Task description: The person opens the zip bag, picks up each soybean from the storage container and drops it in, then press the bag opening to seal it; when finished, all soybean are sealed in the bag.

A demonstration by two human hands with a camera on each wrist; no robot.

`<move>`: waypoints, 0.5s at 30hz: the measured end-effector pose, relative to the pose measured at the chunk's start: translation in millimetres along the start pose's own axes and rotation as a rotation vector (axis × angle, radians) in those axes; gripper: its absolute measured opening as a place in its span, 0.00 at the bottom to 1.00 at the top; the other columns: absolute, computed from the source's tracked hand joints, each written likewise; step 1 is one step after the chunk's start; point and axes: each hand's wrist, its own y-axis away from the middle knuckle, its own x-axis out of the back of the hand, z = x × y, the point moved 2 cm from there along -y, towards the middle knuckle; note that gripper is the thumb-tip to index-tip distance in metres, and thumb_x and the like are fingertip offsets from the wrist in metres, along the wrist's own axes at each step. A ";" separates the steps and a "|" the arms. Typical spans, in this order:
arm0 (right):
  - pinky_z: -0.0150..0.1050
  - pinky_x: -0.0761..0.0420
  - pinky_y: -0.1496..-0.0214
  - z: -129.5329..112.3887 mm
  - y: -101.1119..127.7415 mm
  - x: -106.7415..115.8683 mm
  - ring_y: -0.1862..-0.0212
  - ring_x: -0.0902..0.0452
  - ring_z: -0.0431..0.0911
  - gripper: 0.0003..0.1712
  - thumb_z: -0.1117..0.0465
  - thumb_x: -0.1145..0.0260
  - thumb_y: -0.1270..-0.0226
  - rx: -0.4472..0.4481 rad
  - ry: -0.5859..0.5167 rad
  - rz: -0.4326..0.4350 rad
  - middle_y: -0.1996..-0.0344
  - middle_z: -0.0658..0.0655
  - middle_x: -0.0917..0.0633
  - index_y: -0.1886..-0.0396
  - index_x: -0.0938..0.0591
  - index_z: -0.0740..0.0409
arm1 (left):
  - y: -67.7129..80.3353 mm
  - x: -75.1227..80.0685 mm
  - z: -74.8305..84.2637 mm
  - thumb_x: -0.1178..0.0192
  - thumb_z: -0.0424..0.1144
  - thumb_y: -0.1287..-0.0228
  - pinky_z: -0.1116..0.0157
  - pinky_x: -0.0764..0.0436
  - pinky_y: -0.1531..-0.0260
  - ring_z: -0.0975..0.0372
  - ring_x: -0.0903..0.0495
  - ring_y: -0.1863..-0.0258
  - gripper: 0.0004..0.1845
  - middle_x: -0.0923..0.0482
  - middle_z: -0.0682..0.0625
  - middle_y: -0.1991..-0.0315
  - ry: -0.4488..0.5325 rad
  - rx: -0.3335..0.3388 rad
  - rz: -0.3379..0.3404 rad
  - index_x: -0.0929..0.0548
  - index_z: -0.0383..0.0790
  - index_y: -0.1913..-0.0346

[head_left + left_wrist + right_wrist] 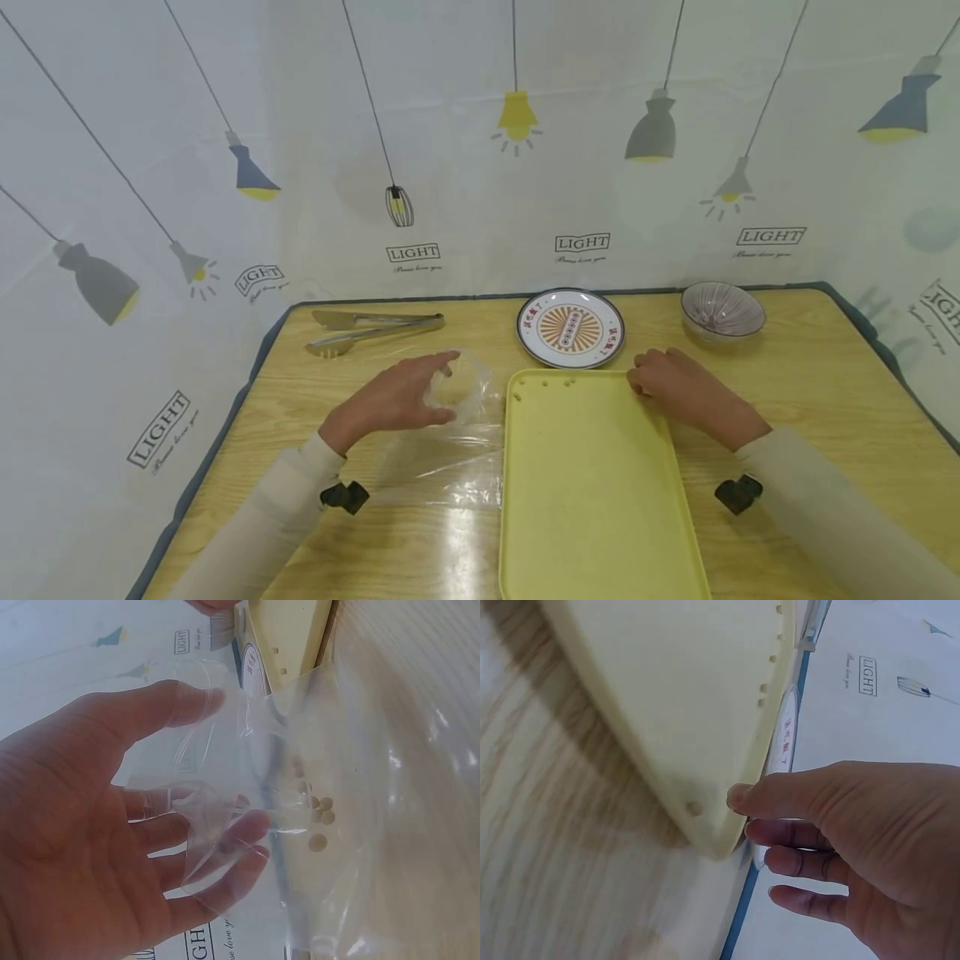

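Note:
A clear plastic bag lies on the wooden table left of a yellow tray. My left hand reaches onto its bunched far end with relaxed, spread fingers. In the left wrist view the left hand has its fingertips against the film of the bag, which holds several small round beige pellets. My right hand sits at the tray's far right corner. Seen from the right wrist, the right hand's thumb tip touches the tray rim, and the other fingers lie loosely beside the corner.
A patterned plate stands just beyond the tray and a ribbed glass bowl sits at the back right. Metal tongs lie at the back left. A few pellets rest near the tray's far edge. Curtain walls surround the table.

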 end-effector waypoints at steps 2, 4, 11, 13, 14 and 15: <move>0.42 0.28 0.67 -2.7 -6.9 2.6 0.71 0.29 0.44 0.12 0.66 0.24 0.44 0.000 0.016 -0.014 0.78 0.48 0.24 0.78 0.20 0.51 | 0.4 -0.2 -0.7 0.31 0.50 0.36 0.51 0.21 0.46 0.58 0.19 0.51 0.46 0.23 0.46 0.37 0.003 0.004 0.000 0.42 0.42 0.21; 0.43 0.26 0.66 -6.3 -14.0 6.1 0.69 0.26 0.45 0.10 0.64 0.22 0.45 0.000 0.021 -0.021 0.76 0.49 0.21 0.76 0.18 0.52 | 1.0 -0.2 -0.9 0.31 0.50 0.36 0.51 0.21 0.47 0.60 0.19 0.54 0.46 0.23 0.46 0.36 0.006 0.007 -0.001 0.42 0.42 0.21; 0.45 0.24 0.64 -22.0 -40.0 22.9 0.67 0.24 0.46 0.08 0.64 0.23 0.45 0.038 0.026 -0.001 0.75 0.49 0.20 0.76 0.16 0.52 | 2.1 -0.1 -0.2 0.31 0.50 0.36 0.53 0.20 0.50 0.63 0.21 0.60 0.46 0.22 0.45 0.37 0.006 0.000 -0.001 0.42 0.42 0.21; 0.45 0.24 0.64 -26.6 -46.3 27.5 0.68 0.25 0.46 0.08 0.65 0.23 0.45 0.045 0.026 0.007 0.75 0.49 0.20 0.75 0.16 0.52 | 2.2 -0.3 -0.6 0.31 0.50 0.36 0.52 0.20 0.49 0.62 0.20 0.58 0.46 0.23 0.46 0.36 0.007 0.001 -0.001 0.42 0.42 0.21; 0.44 0.24 0.64 -28.9 -49.3 29.4 0.68 0.25 0.46 0.08 0.65 0.23 0.45 0.049 0.027 0.013 0.75 0.49 0.20 0.75 0.16 0.52 | 2.5 -0.5 -0.7 0.31 0.50 0.36 0.51 0.20 0.48 0.61 0.20 0.57 0.46 0.23 0.46 0.36 0.007 0.001 -0.001 0.42 0.42 0.21; 0.44 0.24 0.64 -31.4 -52.1 31.3 0.67 0.25 0.46 0.08 0.65 0.23 0.44 0.055 0.027 0.020 0.75 0.49 0.20 0.75 0.16 0.53 | 2.8 -0.5 -1.0 0.31 0.50 0.36 0.51 0.21 0.48 0.60 0.20 0.56 0.46 0.23 0.46 0.36 0.008 0.002 0.000 0.42 0.43 0.21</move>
